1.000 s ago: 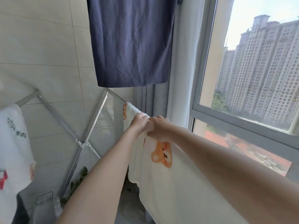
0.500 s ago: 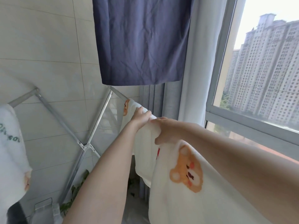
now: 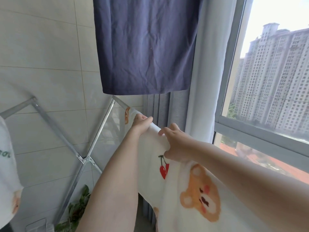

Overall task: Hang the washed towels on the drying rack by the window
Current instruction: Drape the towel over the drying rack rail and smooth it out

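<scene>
A white towel (image 3: 180,205) printed with orange bears and red cherries is draped over the right-hand top bar of a silver folding drying rack (image 3: 102,129) beside the window. My left hand (image 3: 141,123) grips the towel's folded top edge at the far end of the bar. My right hand (image 3: 175,144) holds the same edge a little nearer to me, fingers over the top and thumb underneath. The bar itself is hidden under the cloth.
A dark blue garment (image 3: 143,46) hangs overhead, just above the rack. Another white printed towel (image 3: 8,178) hangs on the rack's left bar. The window (image 3: 267,91) and a pale curtain (image 3: 205,81) are to the right; a green plant (image 3: 78,210) stands below.
My hands have moved apart along the towel's top edge, the right one sliding toward me. More of the towel shows spread flat, and a cherry print has come into sight.
</scene>
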Action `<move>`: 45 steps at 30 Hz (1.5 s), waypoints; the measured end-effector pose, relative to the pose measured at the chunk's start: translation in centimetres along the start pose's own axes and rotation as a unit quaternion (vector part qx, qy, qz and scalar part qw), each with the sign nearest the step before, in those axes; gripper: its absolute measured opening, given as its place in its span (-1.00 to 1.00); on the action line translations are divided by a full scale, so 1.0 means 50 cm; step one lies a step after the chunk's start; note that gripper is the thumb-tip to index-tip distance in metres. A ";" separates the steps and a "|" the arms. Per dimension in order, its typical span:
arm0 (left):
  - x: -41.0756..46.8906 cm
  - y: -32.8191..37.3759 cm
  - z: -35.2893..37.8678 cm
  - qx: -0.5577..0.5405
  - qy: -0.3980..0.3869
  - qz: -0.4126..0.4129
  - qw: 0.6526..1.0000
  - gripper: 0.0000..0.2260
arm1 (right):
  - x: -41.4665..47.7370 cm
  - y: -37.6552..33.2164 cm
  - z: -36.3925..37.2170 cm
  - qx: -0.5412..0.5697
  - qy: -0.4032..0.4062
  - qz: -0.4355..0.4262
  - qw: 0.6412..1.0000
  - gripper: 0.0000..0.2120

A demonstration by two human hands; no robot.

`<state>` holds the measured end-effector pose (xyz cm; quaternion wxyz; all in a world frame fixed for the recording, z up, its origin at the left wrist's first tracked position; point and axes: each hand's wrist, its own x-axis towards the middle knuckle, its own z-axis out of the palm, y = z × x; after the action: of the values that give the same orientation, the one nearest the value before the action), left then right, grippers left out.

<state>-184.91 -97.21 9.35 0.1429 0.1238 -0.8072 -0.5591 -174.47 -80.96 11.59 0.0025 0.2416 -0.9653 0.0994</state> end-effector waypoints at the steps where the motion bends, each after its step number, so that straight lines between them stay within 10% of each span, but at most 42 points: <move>1: 0.002 -0.005 0.003 -0.004 0.012 0.006 1.000 -0.90 | -0.003 0.002 0.002 0.000 -0.005 -0.004 1.000 -0.34; 11: -0.104 0.024 0.045 0.044 0.133 0.045 0.989 -0.66 | -0.086 0.015 -0.033 0.046 -0.071 0.019 0.996 -0.19; 17: -0.285 0.055 0.060 0.057 0.055 0.132 0.988 -0.89 | -0.210 0.033 -0.081 0.027 -0.108 0.073 0.991 -0.26; 21: -0.388 0.074 0.088 0.146 0.014 0.122 0.982 -0.62 | -0.310 0.045 -0.102 0.017 -0.142 0.047 0.989 -0.62; 32: -0.531 0.119 0.123 0.181 -0.016 0.050 0.982 -0.51 | -0.512 0.094 -0.141 0.168 -0.233 0.127 0.949 -0.15; 45: -0.648 0.132 0.152 0.096 0.036 0.068 0.992 -0.47 | -0.660 0.108 -0.166 0.136 -0.222 0.151 0.954 -0.44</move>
<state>-157.91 -76.73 10.01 0.1969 0.1013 -0.8583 -0.4629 -148.19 -59.33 16.98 -0.2599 0.1072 -0.9440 0.1726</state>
